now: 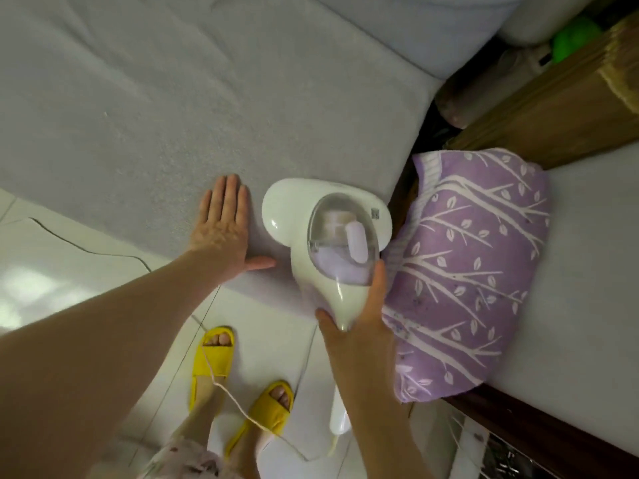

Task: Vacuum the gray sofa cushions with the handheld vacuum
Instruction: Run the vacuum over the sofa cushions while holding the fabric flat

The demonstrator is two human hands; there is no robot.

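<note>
With my right hand [359, 326] gripping the handheld vacuum [325, 236] and left hand [224, 229] flat on the gray sofa cushion [173, 115], I judge the next pass needs steady forward pressure.

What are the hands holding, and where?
The right hand grips the white handheld vacuum by its narrow handle. The left hand lies flat on the gray sofa cushion, holding nothing.

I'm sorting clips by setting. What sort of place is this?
Probably a home living room: a gray sofa, a purple pillow on the seat beside it, and yellow slippers on a tiled floor. The right hand holds a vacuum on the sofa.
</note>
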